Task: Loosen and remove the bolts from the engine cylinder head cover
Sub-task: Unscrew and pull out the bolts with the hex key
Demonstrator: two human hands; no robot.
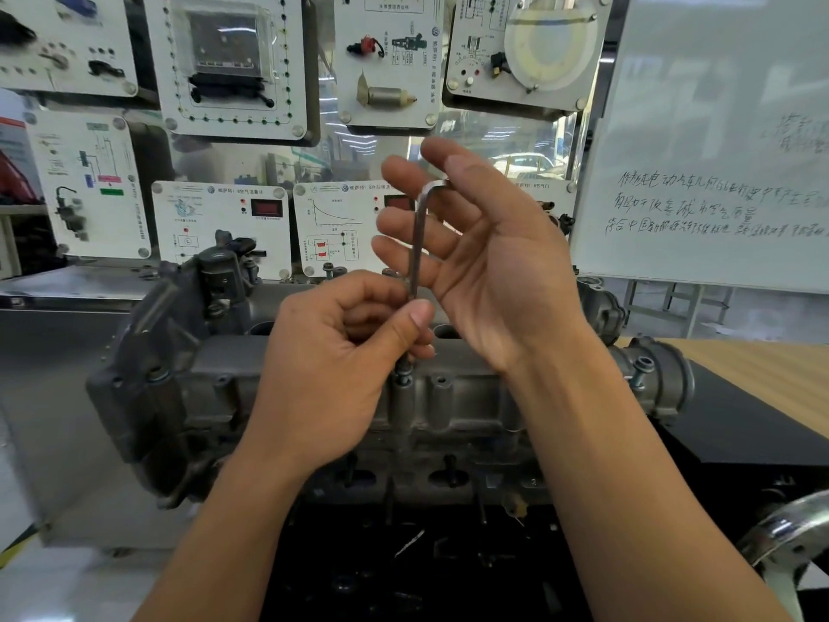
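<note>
While my left hand (pixel 341 365) pinches the lower shaft of the hex key (pixel 417 235) between the thumb and the curled fingers, the key stands nearly upright. Its lower end meets a bolt (pixel 403 378) just below that thumb. The bolt stands partly raised from the cylinder head cover (pixel 466 397), which lies under both wrists and runs out to either side of them. My right hand (pixel 489 262) is above and just beside the left, palm turned towards me, with the fingers straight and spread. The long shaft crosses in front of those fingers. The key's short bent arm reaches the gap between the thumb and forefinger; I cannot tell how firmly it bears there. A second bolt (pixel 640 374), also raised and tilted, sits at the cover's end, well beyond my right wrist. Past my right fingertips hang white training panels (pixel 224 60). A whiteboard (pixel 717 150) with handwriting stands beyond the back of my right hand.
</note>
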